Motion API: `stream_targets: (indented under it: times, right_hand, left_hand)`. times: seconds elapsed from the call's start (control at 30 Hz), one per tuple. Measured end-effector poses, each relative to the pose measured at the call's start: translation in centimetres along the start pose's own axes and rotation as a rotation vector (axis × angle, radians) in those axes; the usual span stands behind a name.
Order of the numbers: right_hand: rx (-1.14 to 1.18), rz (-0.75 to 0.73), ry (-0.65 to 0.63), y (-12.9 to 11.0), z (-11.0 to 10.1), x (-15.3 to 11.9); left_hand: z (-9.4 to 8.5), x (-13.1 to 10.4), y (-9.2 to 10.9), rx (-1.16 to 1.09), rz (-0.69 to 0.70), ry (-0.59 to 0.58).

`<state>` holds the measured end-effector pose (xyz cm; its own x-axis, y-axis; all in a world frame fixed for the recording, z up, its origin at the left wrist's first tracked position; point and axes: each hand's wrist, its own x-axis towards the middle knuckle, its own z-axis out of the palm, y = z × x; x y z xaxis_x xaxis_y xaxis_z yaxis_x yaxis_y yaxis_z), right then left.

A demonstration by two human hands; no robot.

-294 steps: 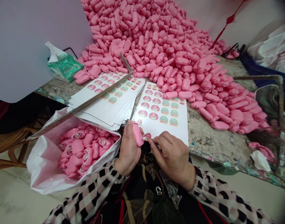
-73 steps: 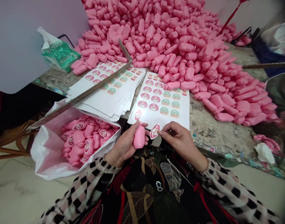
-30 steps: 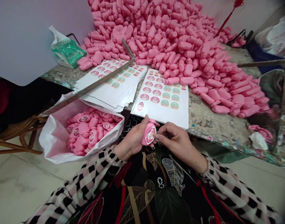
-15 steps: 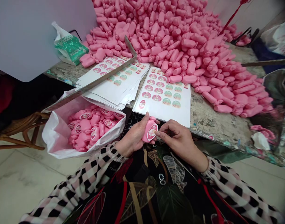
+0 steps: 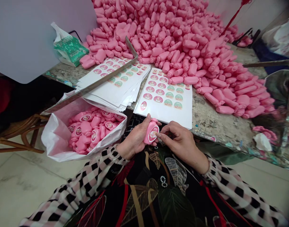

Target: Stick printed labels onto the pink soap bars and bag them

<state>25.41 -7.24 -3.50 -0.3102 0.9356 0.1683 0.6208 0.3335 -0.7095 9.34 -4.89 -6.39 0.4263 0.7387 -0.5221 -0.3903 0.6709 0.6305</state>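
My left hand [image 5: 135, 137] is closed around a small pink toy bottle [image 5: 148, 127], its cap end pointing up and away from me. On the bottle's front sits an oval sticker [image 5: 153, 134] with a dark pink upper part and a pale picture below. My right hand [image 5: 179, 140] is closed, thumb and forefinger together at the sticker's right edge. Just past my hands lies a sheet of stickers [image 5: 168, 115] with pink and green labels. To the left, a white sack [image 5: 104, 143] holds pink bottles [image 5: 87, 127], several bearing the same oval sticker.
A large heap of pink bottles [image 5: 158, 34] covers the back of the worn table [image 5: 204, 118]. At left are stacked sticker sheets [image 5: 106, 91] with a metal bar [image 5: 94, 85] across them, and a green-and-white packet [image 5: 72, 50]. Crumpled white scrap [image 5: 262, 142] lies at right.
The camera view has shifted slightly. My right thumb and fingers have moved very little along the sticker's edge; both hands keep nearly the same pose.
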Motion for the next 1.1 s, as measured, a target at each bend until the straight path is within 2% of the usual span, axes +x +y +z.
stream_targets:
  times: [1.1]
  right_hand:
    - [-0.090,-0.019,-0.017,-0.48,0.08,-0.20]
  left_hand:
    - [-0.20,-0.09,-0.34,-0.017,0.048,-0.007]
